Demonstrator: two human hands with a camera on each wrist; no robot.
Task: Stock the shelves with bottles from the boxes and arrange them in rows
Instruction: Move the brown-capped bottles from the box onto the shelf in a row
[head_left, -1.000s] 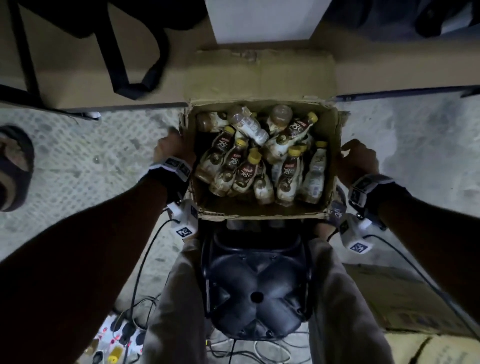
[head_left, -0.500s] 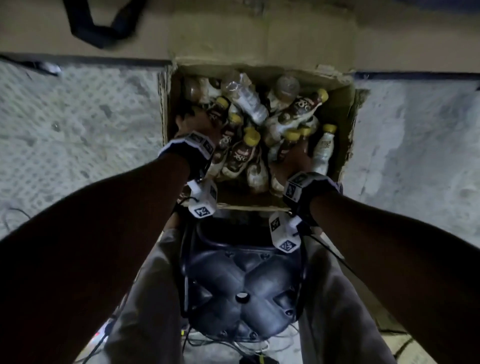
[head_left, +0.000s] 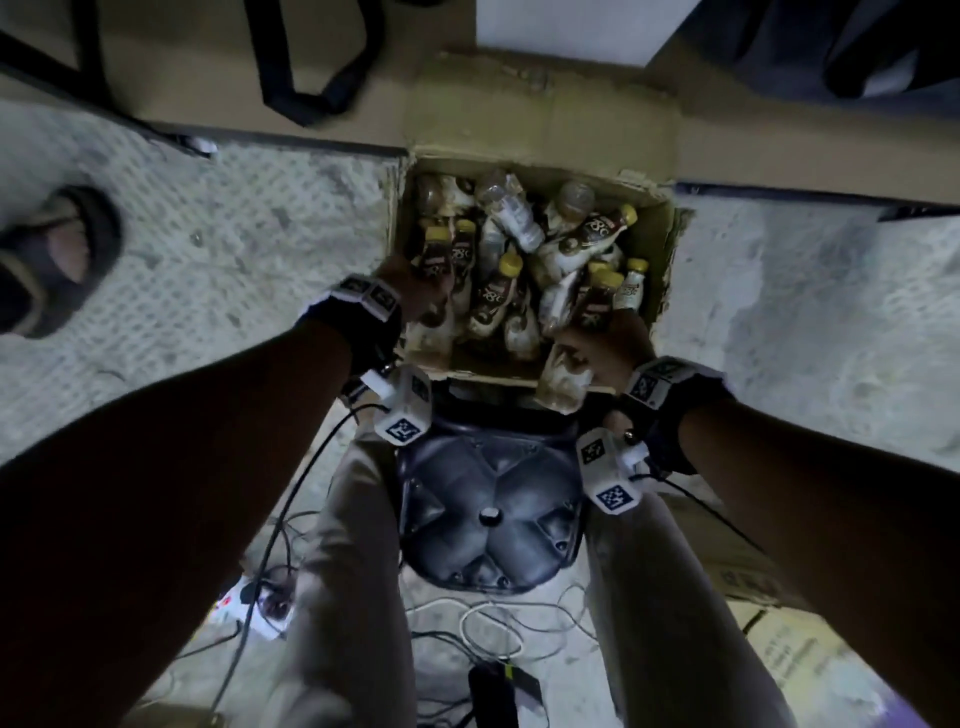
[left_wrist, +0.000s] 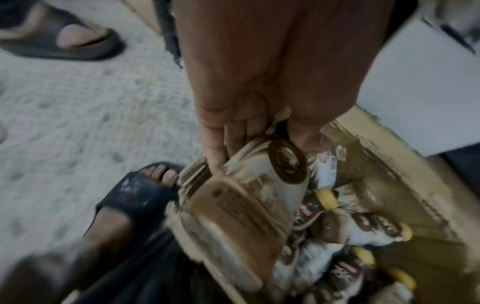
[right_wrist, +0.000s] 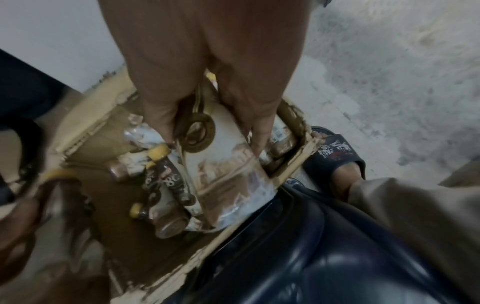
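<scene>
Above the box (head_left: 660, 244), both hands now up, each gripping a bottle (head_left: 563, 374).

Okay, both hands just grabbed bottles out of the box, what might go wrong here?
1. The right hand holds its bottle over the box edge; a slip would likely drop it on the stool.
2. The left hand's bottle leaves a loose pile; neighbours may shift or roll.

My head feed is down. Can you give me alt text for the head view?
Each hand grips a yellow-capped bottle over the open cardboard box of jumbled bottles: the left hand at the box's left side, the right hand at its near right corner. A dark plastic stool sits between the person's knees.
</scene>
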